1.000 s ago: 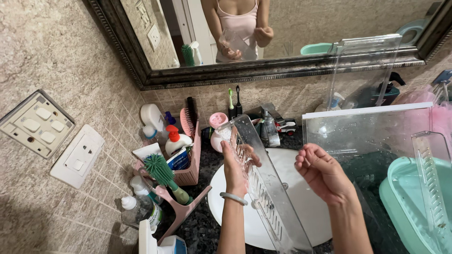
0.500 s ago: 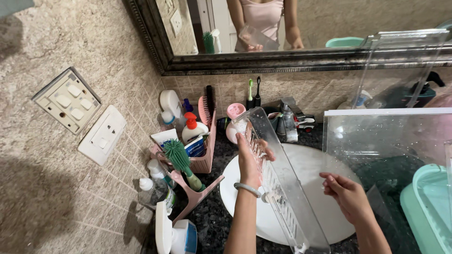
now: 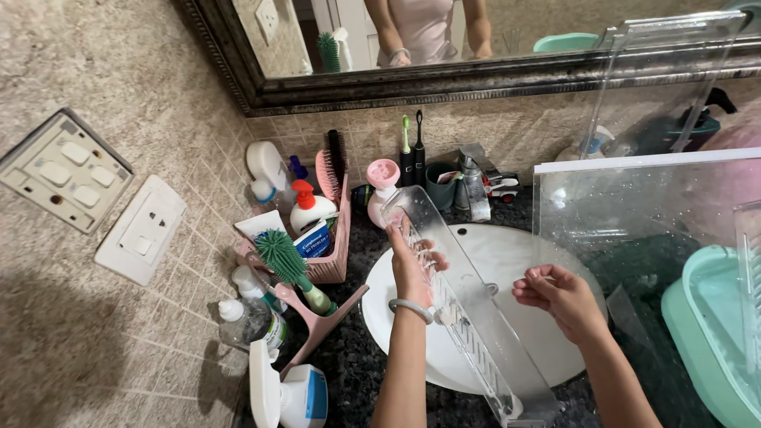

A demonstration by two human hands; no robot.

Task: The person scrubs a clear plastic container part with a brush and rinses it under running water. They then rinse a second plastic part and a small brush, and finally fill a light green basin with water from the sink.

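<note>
Clear plastic tray (image 3: 468, 317), long and slotted, hangs over the white sink basin (image 3: 507, 261), gripped near its upper end by the left hand (image 3: 411, 265), whose fingers curl closed round the tray's edge. A pale bangle (image 3: 411, 309) sits on that wrist. The right hand (image 3: 555, 293) hovers just beside the tray with fingers loosely curled and thumb meeting fingertips; whether it pinches anything I cannot tell. The tray's long axis runs on a slant, its far end up near the pink dispenser (image 3: 383, 178) and its near end down toward the bottom edge of the view, over the basin's front rim. At left on the dark desk (image 3: 357, 372) a pink caddy (image 3: 329, 261) holds a hairbrush (image 3: 331, 170), pump bottles and a green bristle brush (image 3: 281, 257). A dark cup (image 3: 438, 185) holds two toothbrushes (image 3: 412, 150). At right stands a clear panel (image 3: 626, 214), with a mint-green tub (image 3: 697, 333) beside it
</note>
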